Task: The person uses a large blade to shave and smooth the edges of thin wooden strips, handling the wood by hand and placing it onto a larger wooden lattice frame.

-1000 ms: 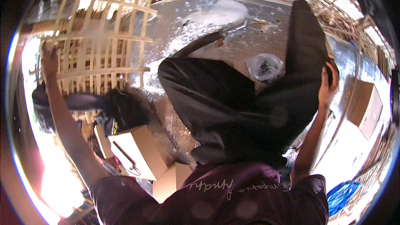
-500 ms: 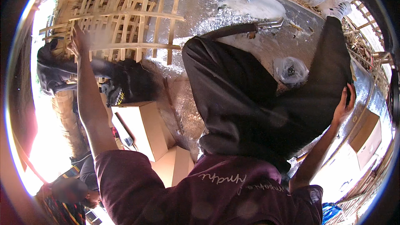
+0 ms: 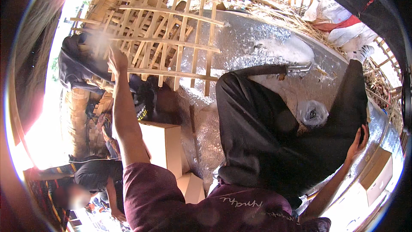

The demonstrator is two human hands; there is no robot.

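My left hand [image 3: 118,61] is raised at the near left edge of a bamboo lattice [image 3: 171,41] made of crossed split slats. Its fingers look closed at the slats there, partly blurred. My right hand [image 3: 357,145] lies on my right leg in black trousers [image 3: 339,116], fingers stretched out and holding nothing. A clear plastic bag or cup [image 3: 313,114] with something dark inside rests on the silvery floor sheet [image 3: 262,45] between my legs. Past my bent left knee, a narrow dark length ends in a shiny metal piece [image 3: 299,67]; its kind is unclear.
Cardboard boxes [image 3: 171,150] stand by my left side, and another box [image 3: 377,169] is at the right. Dark clothing [image 3: 79,62] lies under my left arm. A person [image 3: 92,176] sits at the lower left. White and red sacks [image 3: 339,23] lie beyond my foot.
The view has turned, so the scene sits lower and further right. The fingers of my left hand look closer together. My right hand stays on my leg.
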